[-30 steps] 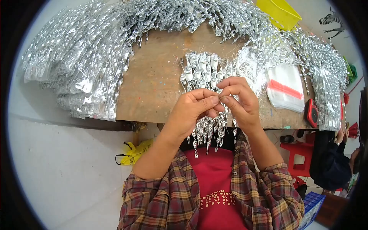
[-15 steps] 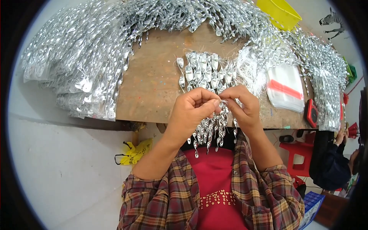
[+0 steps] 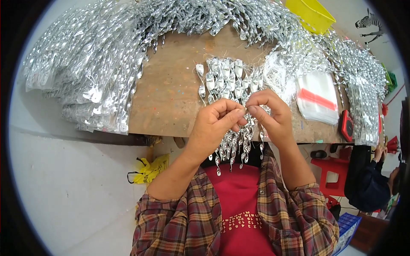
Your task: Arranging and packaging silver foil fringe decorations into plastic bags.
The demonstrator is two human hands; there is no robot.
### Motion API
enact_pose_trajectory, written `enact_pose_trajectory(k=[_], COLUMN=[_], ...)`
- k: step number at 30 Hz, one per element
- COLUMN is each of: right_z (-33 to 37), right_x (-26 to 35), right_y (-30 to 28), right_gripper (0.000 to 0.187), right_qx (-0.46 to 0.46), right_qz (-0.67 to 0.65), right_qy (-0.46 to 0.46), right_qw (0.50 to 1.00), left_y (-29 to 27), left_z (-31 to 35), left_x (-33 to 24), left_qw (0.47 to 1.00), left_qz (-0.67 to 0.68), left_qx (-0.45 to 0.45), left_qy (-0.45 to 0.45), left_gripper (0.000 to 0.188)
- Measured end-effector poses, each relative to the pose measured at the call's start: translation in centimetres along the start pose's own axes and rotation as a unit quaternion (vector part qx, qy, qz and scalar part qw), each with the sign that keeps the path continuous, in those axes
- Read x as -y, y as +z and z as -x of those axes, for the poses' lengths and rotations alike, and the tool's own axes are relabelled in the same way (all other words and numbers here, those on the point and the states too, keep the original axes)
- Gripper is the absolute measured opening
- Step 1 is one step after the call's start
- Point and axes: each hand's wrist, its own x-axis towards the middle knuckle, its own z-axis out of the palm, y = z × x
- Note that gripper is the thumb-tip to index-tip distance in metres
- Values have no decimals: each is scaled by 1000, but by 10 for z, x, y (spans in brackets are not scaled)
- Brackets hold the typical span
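Brown table (image 3: pixel 166 81), pale wall (image 3: pixel 68 179) at left. Silver twisted strips heaped (image 3: pixel 98 64) along its far edge and over its left end. A smaller row of silver strips (image 3: pixel 226 77) lies toward the near edge, lower ends hanging past it. Left hand (image 3: pixel 215 126): thumb and forefinger pinched together above the row. Right hand (image 3: pixel 275 117): fingertips meet the left's; grip unclear (anything between them is too small to tell). White threads (image 3: pixel 279 77) and clear bags (image 3: pixel 314 83) right of the row; red device (image 3: pixel 348 126) near the near right corner.
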Motion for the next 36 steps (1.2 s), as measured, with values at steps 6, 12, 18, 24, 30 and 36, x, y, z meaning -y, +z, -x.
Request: enact_pose_trajectory(k=[6, 12, 18, 24, 30, 36], right_z=[2, 12, 16, 17, 15, 1], right_x=[-3, -8, -4, -8, -8, 2], right_y=[1, -12, -11, -9, -11, -11], right_gripper=[10, 13, 13, 13, 16, 14], right_qx=[-88, -51, 25, 12, 21, 40], right_qz=[-103, -115, -54, -133, -157, -61], right_qy=[133, 94, 83, 161, 176, 100], right_qw=[982, 988, 995, 978, 972, 992], left_y=[2, 3, 7, 6, 0, 4], left_z=[2, 2, 1, -1, -5, -2], left_x=[2, 6, 8, 13, 15, 13], left_qw=[1000, 998, 995, 998, 998, 999], left_qz=[-25, -55, -96, -47, 12, -26], left_qx=[17, 9, 17, 45, 48, 26], left_qy=[6, 17, -4, -11, -40, -21], left_gripper=[16, 15, 15, 14, 14, 13])
